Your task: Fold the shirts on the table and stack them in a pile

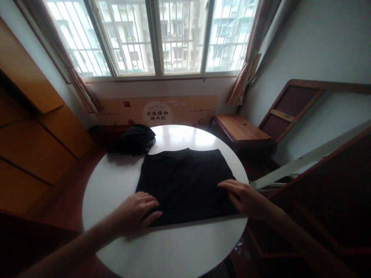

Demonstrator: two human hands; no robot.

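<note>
A dark piece of clothing (185,185) is spread flat on the round white table (110,185), folded into a rough trapezoid; its kind is not clear. At its near left corner rests my left hand (142,210), fingers slightly bent and the thumb apart from them. My right hand (242,195) lies over the right edge, its fingers stretched towards the middle of the cloth and the thumb held away. Both hands touch the fabric without a visible grip. Beyond, on the far left of the table, sits a crumpled dark pile of cloth (133,139).
A wooden bench (243,127) stands behind the table to the right, near a leaning wooden frame (290,110). Orange-brown cabinets (34,143) line the left side. A printed banner (185,110) is under the barred window (179,38). Dark furniture (327,200) is close on the right.
</note>
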